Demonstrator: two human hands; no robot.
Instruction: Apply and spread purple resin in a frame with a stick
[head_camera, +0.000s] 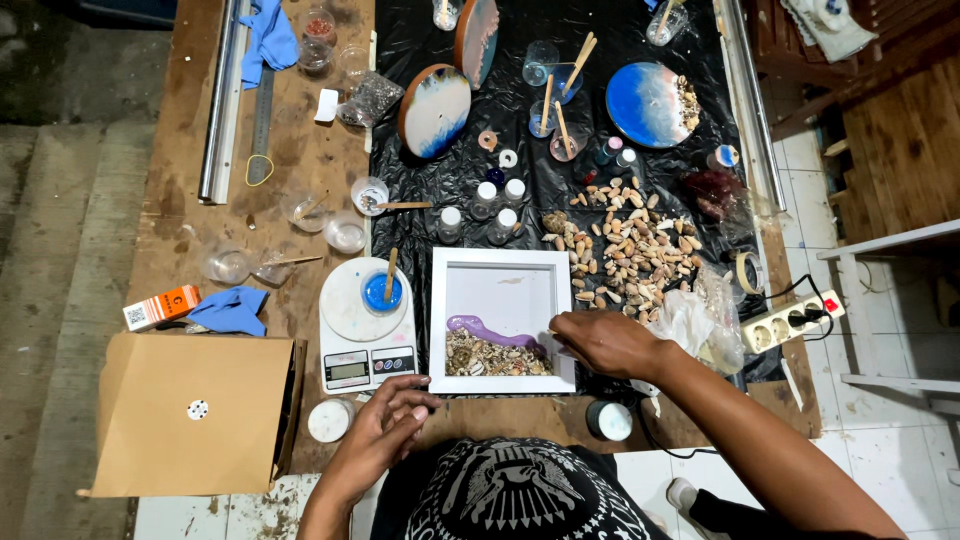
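A white square frame (440, 320) lies on the black sheet in front of me. Inside it, a strip of small shells and gravel (495, 358) fills the near edge, with a purple band (485, 329) along its top. My right hand (608, 343) rests at the frame's right edge, fingers pinched together at the shell strip; whether it holds something I cannot see. My left hand (392, 418) rests fingers-down on the wooden table edge, near the frame's front left corner, holding nothing.
A digital scale (362, 355) with a cup of blue liquid (383, 291) stands left of the frame. Loose shells (630, 240) lie behind right. Round resin pieces (435, 108), small bottles, cups with sticks, a power strip (790, 320), a cardboard box (195, 412).
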